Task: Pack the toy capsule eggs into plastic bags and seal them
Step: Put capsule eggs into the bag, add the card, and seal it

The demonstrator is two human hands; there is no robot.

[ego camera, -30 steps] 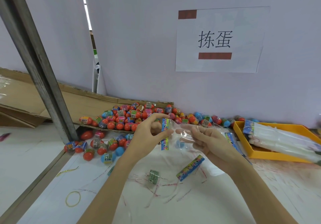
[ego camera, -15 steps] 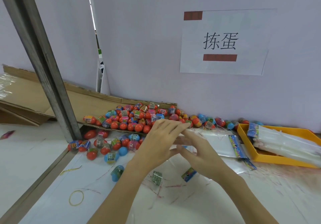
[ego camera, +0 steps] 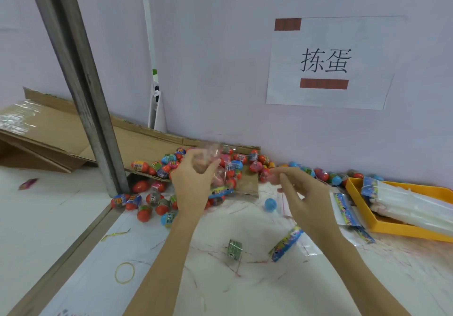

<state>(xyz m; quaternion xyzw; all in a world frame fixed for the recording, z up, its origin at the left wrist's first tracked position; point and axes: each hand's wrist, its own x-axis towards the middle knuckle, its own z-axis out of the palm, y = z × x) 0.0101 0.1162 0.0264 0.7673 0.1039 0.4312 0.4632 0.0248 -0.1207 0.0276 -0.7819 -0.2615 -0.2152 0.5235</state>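
Both my hands are reaching forward.
My left hand is gripping something clear; my right hand is hovering, fingers loosely curled.

I see bright, even, soft light, faint shadows. Both hands motion-blurred, fingertips smeared. Wide-angle bend on left pole. Mild overall softness.
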